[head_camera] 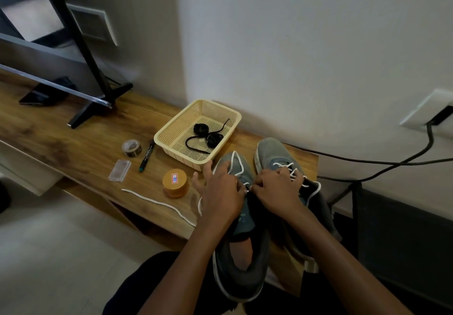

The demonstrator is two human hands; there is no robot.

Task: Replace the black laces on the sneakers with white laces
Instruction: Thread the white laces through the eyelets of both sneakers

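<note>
Wood-grain counter against a pale wall, and on it the near sneaker takes its white lace: left hand and right hand meet at the eyelets, both apparently pinching lace. Best to pull each crossing snug and even, keeping the lace flat. The far sneaker already shows white; black laces sit coiled in the basket. The fingertips and eyelets are hidden behind knuckles, so the exact grip is unclear.
</note>
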